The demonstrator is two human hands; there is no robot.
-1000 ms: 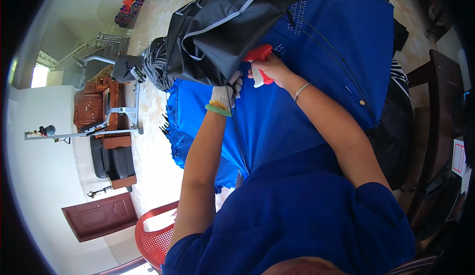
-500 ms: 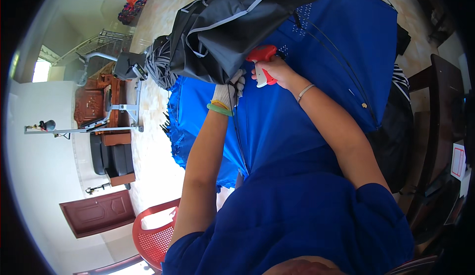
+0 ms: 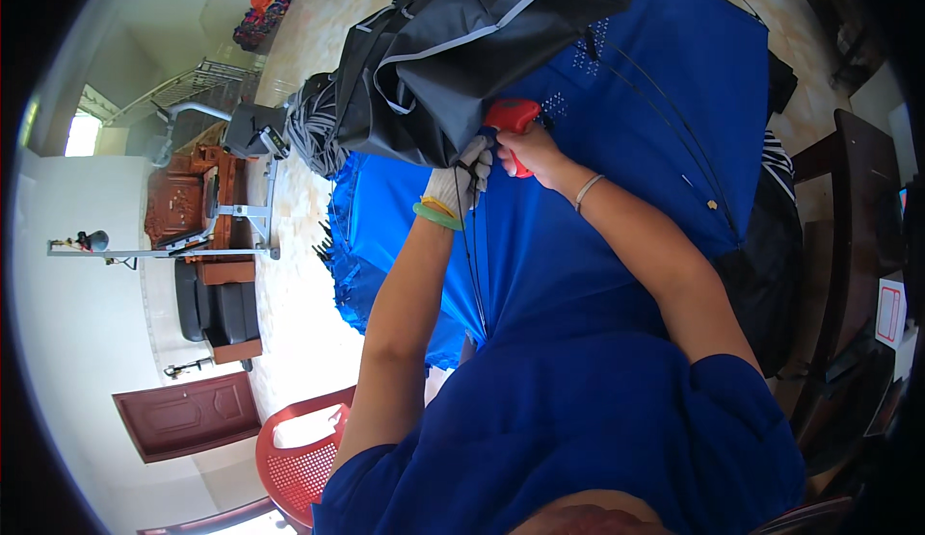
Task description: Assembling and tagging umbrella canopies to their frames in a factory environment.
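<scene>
My left hand [image 3: 472, 167], in a whitish glove, is closed at the lower corner of a black fabric piece [image 3: 482, 58] with grey trim. Thin black cords [image 3: 471, 256] run from its fingers down toward my body. Just to the right, my right hand [image 3: 538, 155] is bare and wrapped round a red pistol-grip hand tool [image 3: 513, 113]. The tool's front end comes close to the left fingers and the black fabric; whether it touches them is hidden. Under both hands spreads a large blue fabric [image 3: 568, 217] with thin black cords across its right part.
A bundle of grey-and-black strips [image 3: 318, 126] lies left of the black fabric. A red plastic chair [image 3: 294, 468] stands at lower left, and exercise equipment [image 3: 246, 212] stands beyond on the left. A dark wooden table [image 3: 853, 236] is at right.
The red tool has turned in my right hand, so its white lever no longer shows. My left hand has shifted slightly right, bringing both hands closer together. The black fabric moved slightly right.
</scene>
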